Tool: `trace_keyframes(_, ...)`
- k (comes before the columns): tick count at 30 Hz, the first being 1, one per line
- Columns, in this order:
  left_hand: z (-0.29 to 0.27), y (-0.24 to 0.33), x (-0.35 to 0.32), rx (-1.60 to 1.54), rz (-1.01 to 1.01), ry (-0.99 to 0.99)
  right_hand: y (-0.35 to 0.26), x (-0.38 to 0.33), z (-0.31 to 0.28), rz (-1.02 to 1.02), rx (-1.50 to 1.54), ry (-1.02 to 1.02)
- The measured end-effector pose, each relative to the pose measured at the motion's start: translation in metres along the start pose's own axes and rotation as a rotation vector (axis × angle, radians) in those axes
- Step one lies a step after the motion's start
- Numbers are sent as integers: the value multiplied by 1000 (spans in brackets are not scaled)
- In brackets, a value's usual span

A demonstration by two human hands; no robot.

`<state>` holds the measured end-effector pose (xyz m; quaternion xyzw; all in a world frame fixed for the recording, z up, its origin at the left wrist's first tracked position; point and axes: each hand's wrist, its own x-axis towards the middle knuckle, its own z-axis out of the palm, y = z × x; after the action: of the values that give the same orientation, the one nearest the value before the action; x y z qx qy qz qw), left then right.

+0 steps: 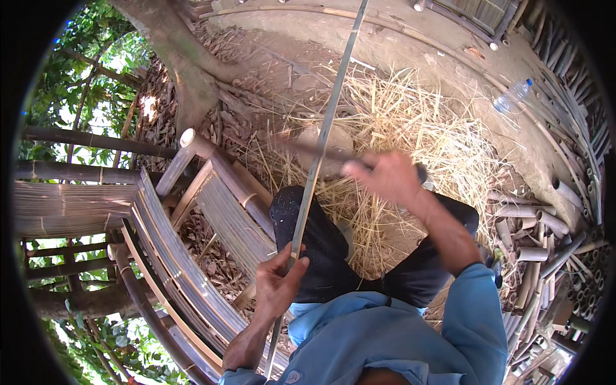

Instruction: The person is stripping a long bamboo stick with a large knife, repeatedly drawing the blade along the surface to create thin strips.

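Observation:
A long, narrow green bamboo strip point(333, 102) runs from the top of the view down past my left thigh to the lower edge. My left hand point(280, 280) is closed around it above my left knee, thumb and fingers pinching it. My right hand point(388, 179) grips the dark handle of a knife point(333, 154), the butt showing at the hand's right side. The blade points left and crosses the strip in the view; its tip is smeared by motion. Whether the blade touches the strip I cannot tell.
Pale bamboo shavings point(417, 122) cover the ground ahead, with a round stone-like slab point(324, 144) at their left. A bamboo bench point(186, 256) stands close on the left, before a tree trunk point(186, 70). Cut bamboo pieces point(532, 224) and a plastic bottle point(512, 96) lie on the right.

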<state>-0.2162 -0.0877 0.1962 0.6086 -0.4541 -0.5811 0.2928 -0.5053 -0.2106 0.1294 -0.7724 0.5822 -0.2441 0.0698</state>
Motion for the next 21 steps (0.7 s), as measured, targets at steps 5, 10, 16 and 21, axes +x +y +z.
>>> trace_keyframes(5,-27,-34,-45,121,-114,-16,168,46,-32,322,-416,-11)
trace_keyframes(10,-32,-29,-53,-31,-240,-113,159,44,-46,668,-133,168)
trace_keyframes(16,-5,5,23,-36,-63,-228,-17,-28,3,288,158,-29)
trace_keyframes(21,9,-8,46,-120,-52,-232,-80,-75,13,-15,198,-132)
